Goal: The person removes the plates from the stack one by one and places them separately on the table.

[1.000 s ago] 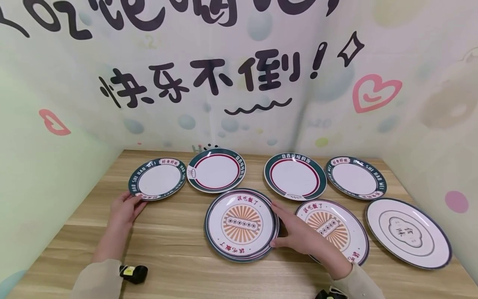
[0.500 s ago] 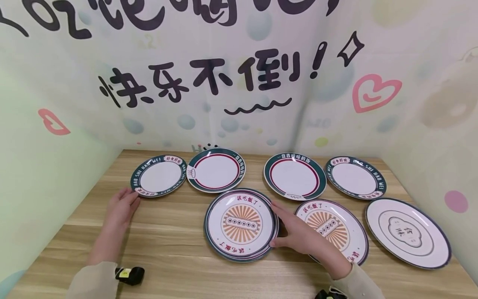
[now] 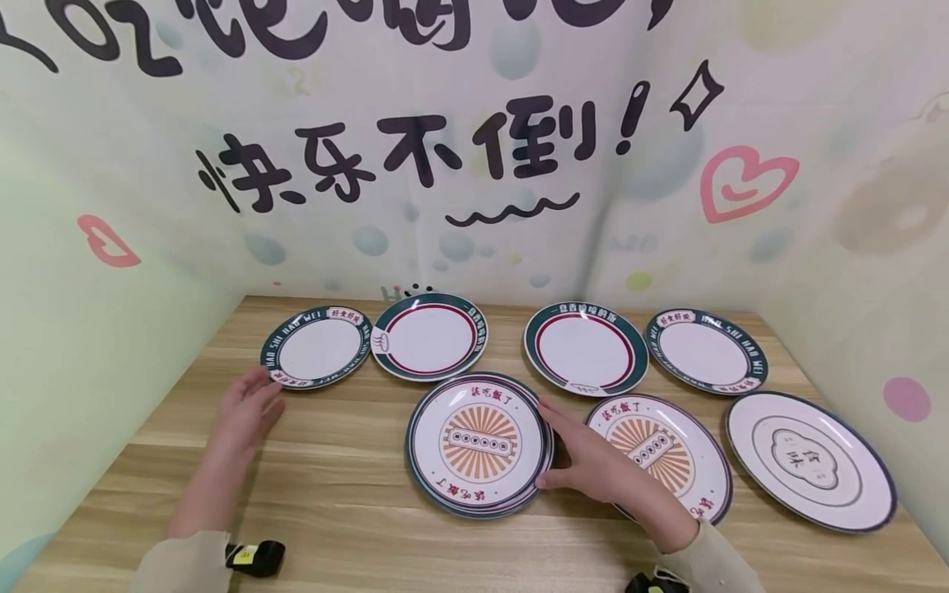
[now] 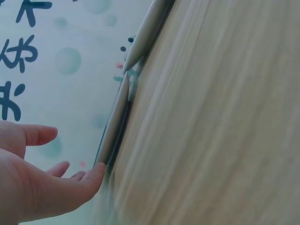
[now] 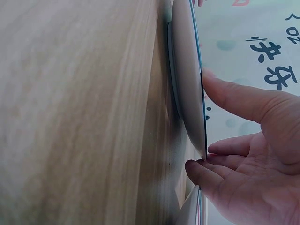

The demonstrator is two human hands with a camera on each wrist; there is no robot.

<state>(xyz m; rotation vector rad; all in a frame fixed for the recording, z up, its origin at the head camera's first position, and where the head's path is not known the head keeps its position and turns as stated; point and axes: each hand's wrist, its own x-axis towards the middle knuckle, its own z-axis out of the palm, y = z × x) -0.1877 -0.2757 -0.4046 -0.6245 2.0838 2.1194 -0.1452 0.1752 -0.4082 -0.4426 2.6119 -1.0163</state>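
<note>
In the head view, my left hand (image 3: 248, 409) is beside the lower left rim of a green-rimmed plate (image 3: 317, 350). Its fingers are loosely extended, and in the left wrist view a fingertip (image 4: 99, 171) is right at the rim of that plate (image 4: 115, 122). My right hand (image 3: 589, 457) rests against the right edge of a sunburst plate (image 3: 480, 486), which sits on another plate showing a thin rim beneath. Its thumb (image 5: 229, 91) and fingers are spread apart along the rim of the plate (image 5: 190, 75), fairly straight, as the right wrist view shows.
Two red-ringed green plates (image 3: 430, 338) lie along the back, and another lettered green-rimmed plate (image 3: 704, 354) is at back right. A second sunburst plate (image 3: 652, 449) is partly under my right forearm. A large white plate (image 3: 808, 461) lies far right on the wooden table (image 3: 334, 527).
The left hand has nudged the leftmost green-rimmed plate slightly right and back, then drawn a little left from its rim. The right hand stays at the sunburst plate.
</note>
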